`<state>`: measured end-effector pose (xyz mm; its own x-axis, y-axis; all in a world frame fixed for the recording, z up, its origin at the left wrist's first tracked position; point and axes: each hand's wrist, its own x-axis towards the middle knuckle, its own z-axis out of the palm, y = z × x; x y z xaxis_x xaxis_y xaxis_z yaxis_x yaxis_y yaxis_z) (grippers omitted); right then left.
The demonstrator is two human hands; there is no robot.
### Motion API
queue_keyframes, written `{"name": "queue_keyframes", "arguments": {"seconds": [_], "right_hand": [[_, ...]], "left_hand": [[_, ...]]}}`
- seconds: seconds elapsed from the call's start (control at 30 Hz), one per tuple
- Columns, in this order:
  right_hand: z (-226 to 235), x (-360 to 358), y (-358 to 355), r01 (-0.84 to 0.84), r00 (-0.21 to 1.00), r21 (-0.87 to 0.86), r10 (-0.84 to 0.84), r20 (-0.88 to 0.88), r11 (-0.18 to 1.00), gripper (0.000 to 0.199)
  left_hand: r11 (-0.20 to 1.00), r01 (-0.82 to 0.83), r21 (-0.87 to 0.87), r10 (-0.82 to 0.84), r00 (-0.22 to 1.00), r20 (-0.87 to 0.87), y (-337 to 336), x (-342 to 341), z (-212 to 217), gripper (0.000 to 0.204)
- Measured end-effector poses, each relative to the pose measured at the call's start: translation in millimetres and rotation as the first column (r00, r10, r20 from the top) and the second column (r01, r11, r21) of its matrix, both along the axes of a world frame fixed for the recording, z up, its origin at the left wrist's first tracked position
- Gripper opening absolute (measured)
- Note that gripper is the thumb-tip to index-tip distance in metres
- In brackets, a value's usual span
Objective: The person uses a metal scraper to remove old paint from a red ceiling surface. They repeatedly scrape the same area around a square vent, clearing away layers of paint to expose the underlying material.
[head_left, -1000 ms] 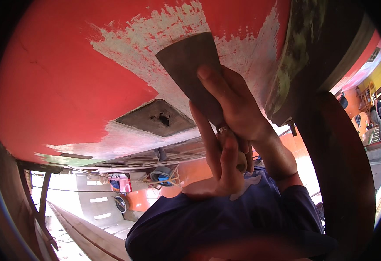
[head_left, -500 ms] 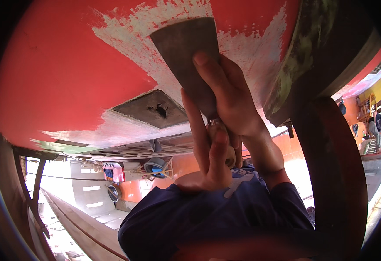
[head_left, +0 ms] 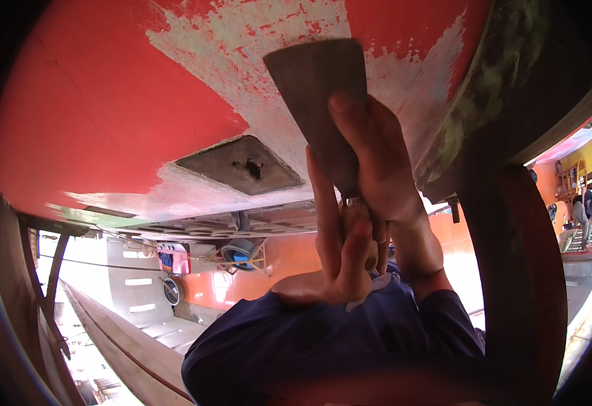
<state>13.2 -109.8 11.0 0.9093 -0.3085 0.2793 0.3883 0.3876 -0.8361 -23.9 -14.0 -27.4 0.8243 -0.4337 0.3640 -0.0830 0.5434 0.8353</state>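
A wide-bladed scraper (head_left: pixel 320 84) is held in both my hands, its broad edge up at the patchy red-and-pale painted surface (head_left: pixel 100 115) overhead. Whether the edge touches the paint I cannot tell. My right hand (head_left: pixel 387 159) wraps the blade from the side, thumb flat on the metal. Lower down, my left hand (head_left: pixel 343 257) is closed around the handle, with one finger stretched up along the blade. Fingers hide most of the handle. Around the blade the red coat is worn away to a rough pale layer (head_left: pixel 235 61).
A dark diamond-shaped plate (head_left: pixel 228 166) with a ragged hole sits in the surface left of my hands. A dark post (head_left: pixel 522 271) stands close on the right, under a thick dark beam (head_left: pixel 492 88). Beyond are a long plank-like piece (head_left: pixel 120 331), a basin (head_left: pixel 240 254) and a distant person (head_left: pixel 585 216).
The scraper and both my hands have shifted right and slightly down in the view. My grip on it looks the same.
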Motion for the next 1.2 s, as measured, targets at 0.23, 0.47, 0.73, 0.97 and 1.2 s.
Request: {"name": "queue_keyframes", "arguments": {"seconds": [0.23,0.47,0.73,0.97,1.2], "right_hand": [[1.8,3.2,0.1,0.05,0.997,-0.068,-0.053,-0.054,0.996,0.034],[1.5,3.9,-0.7,0.029,1.0,-0.105,-0.03,0.0,0.994,0.033],[-0.7,1.8,1.1,-0.001,1.0,-0.059,0.0,-0.016,0.998,0.031],[4.7,3.8,3.4,0.06,0.998,-0.076,-0.058,0.026,0.995,0.032],[14.4,4.3,-0.3,0.0,0.998,0.028,-0.001,0.06,1.0,0.032]], "left_hand": [[1.0,-0.02,0.016,0.019,0.998,0.053,-1.3,4.3,-4.4,0.085],[0.998,-0.064,0.024,0.064,0.998,0.002,-3.0,4.8,-7.8,0.086],[0.997,-0.067,0.038,0.069,0.996,-0.049,0.0,-0.9,-5.0,0.086],[1.0,0.017,0.012,-0.017,1.0,-0.025,2.6,7.1,0.4,0.087],[0.994,-0.079,-0.072,0.078,0.997,-0.007,-9.7,4.4,11.5,0.086]]}}
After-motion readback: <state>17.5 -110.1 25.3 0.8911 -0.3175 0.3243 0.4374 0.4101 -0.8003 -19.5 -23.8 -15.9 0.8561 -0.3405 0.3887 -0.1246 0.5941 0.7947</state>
